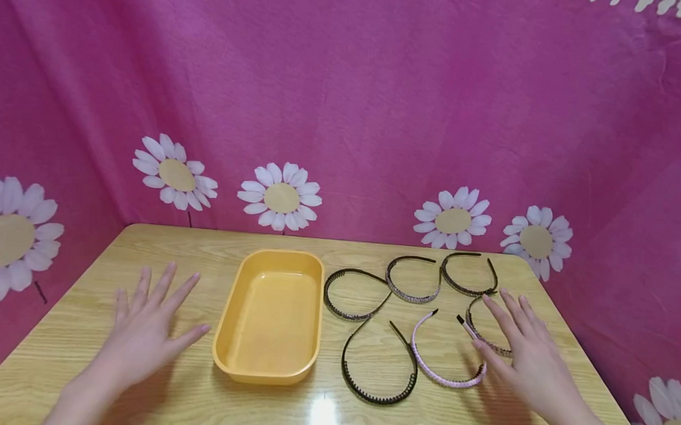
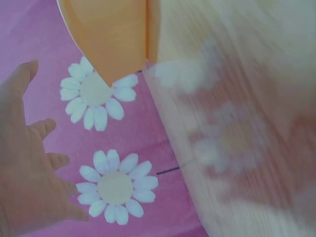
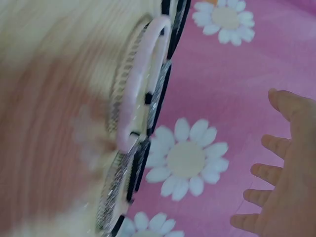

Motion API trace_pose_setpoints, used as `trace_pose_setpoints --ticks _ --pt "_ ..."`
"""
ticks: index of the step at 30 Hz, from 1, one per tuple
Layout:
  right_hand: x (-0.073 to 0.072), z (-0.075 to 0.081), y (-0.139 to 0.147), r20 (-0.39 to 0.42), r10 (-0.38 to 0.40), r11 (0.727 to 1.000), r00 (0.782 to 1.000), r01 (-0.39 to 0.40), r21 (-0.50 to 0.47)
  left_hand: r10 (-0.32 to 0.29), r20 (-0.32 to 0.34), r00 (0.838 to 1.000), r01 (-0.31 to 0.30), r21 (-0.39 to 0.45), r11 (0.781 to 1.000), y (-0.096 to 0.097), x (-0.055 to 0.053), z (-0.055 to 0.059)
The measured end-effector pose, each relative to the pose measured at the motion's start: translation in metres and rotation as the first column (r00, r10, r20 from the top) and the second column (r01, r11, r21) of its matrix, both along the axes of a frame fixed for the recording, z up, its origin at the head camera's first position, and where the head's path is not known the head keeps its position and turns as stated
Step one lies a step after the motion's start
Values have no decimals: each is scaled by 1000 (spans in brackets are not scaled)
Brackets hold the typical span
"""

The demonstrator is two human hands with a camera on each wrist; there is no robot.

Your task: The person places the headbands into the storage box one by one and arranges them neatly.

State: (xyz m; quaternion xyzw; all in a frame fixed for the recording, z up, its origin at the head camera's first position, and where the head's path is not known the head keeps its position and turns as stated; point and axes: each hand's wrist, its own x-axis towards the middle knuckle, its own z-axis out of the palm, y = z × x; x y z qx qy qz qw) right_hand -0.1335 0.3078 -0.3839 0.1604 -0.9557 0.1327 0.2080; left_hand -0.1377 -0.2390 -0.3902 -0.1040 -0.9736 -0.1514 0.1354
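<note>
My left hand [image 1: 142, 330], fingers spread, is over the table to the left of an orange-yellow plastic tray [image 1: 265, 375] and holds nothing. Spread in the same way, my right hand [image 1: 532, 360] overlaps a pink headband [image 1: 444, 380] and a dark patterned headband [image 1: 486, 344] in the head view. A black toothed headband [image 1: 378, 400] lies nearest the front, right of the tray. Behind it are a dark headband [image 1: 343, 314], a glittery grey one [image 1: 413, 298] and a black one [image 1: 466, 291]. In the right wrist view the pink headband [image 3: 134, 94] shows apart from the fingers.
The light wooden table [image 1: 192, 397] carries the tray near its middle and the headbands on its right half. A magenta cloth [image 1: 346, 110] with white daisies hangs behind and at both sides, close to the table's edges.
</note>
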Motion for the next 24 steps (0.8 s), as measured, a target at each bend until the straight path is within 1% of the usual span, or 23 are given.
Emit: trace_pose_setpoints --ticks 6,11,13,17,20,24 --pt "-3 10 -30 -2 59 998 998 -59 -2 -40 -16 999 41 85 996 12 -7 3" --pt "-5 12 -53 -47 143 990 989 -143 8 -54 -10 999 55 156 986 18 -13 2" --pt "-6 11 -61 -66 183 983 981 -183 9 -59 -6 998 59 180 982 19 -16 1" --pt "-4 7 -74 -50 256 966 965 -257 -7 -72 18 997 65 246 967 21 -21 -1" --pt "-2 2 -82 -31 297 955 954 -297 -9 -88 45 995 71 301 951 23 -25 -3" --pt "0 -6 -90 -10 336 942 942 -337 -9 -116 64 991 85 361 929 23 -32 -9"
